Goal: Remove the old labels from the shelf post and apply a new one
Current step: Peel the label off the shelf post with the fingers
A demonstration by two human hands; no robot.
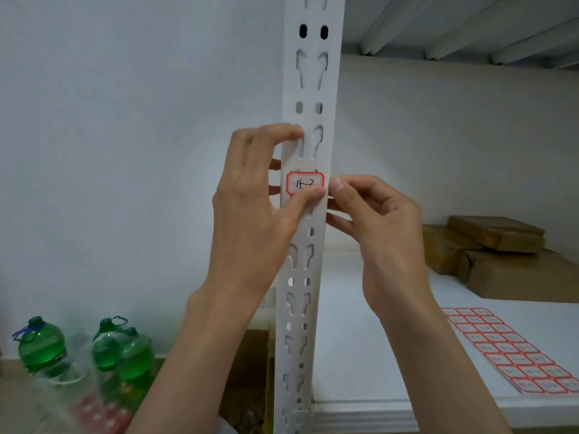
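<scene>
L hand (pixel 250 195) wraps shelf post (pixel 308 89), thumb pressing label's lower edge, prob. to steady it | R hand (pixel 376 211) pinches at label (pixel 305 182) R edge, peeling or smoothing: can't tell | label on post front, mid-height | label sheet (pixel 513 352) on shelf (pixel 376 355), near for reach

The shelf post (pixel 308 261) runs out of view past the top and bottom edges; the left hand (pixel 253 198) covers the post's left flange, and its thumb hides the lower edge of the label (pixel 305 183), whose handwriting is hard to make out; the sheet of labels (pixel 513 352) by the shelf's front edge is cut by the right border, its writing too small to read; the green bottles (pixel 40 343) at the lower left are blurred; the brown parcels (pixel 501 255) run off the right edge.
</scene>
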